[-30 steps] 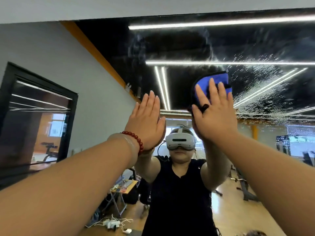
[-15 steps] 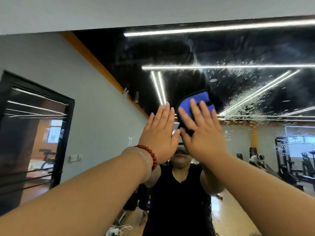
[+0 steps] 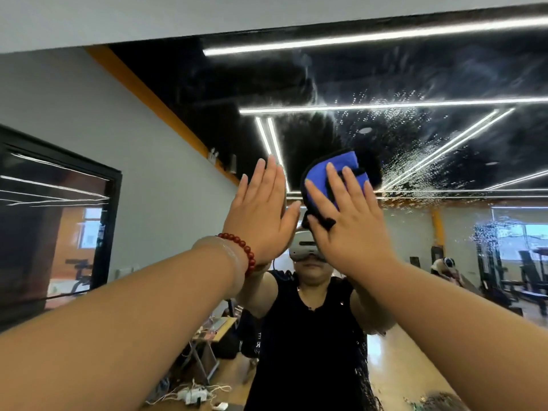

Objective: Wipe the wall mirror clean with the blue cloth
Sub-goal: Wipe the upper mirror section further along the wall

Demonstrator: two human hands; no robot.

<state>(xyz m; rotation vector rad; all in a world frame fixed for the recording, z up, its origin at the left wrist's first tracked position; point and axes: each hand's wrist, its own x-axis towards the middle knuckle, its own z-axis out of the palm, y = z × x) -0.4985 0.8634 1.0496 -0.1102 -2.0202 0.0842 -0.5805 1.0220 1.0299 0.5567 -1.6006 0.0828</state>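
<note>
The wall mirror [image 3: 430, 137] fills the view ahead, with water droplets and smears across its upper right part. My right hand [image 3: 350, 221] presses the blue cloth [image 3: 335, 176], which has a black edge, flat against the glass with straight fingers. Just left of it, my left hand [image 3: 261, 212] lies flat on the mirror with fingers straight and together; a red bead bracelet sits on that wrist. My own reflection stands behind both hands in the glass.
Grey wall runs above the mirror's top edge [image 3: 267, 31]. The glass reflects a black-framed doorway [image 3: 59, 209] at the left, a small table with cables [image 3: 207, 336] low down, and gym equipment [image 3: 504, 277] at the right.
My right hand slid the cloth down and left across the glass, then slightly back up. My left hand stayed flat on the mirror beside it.
</note>
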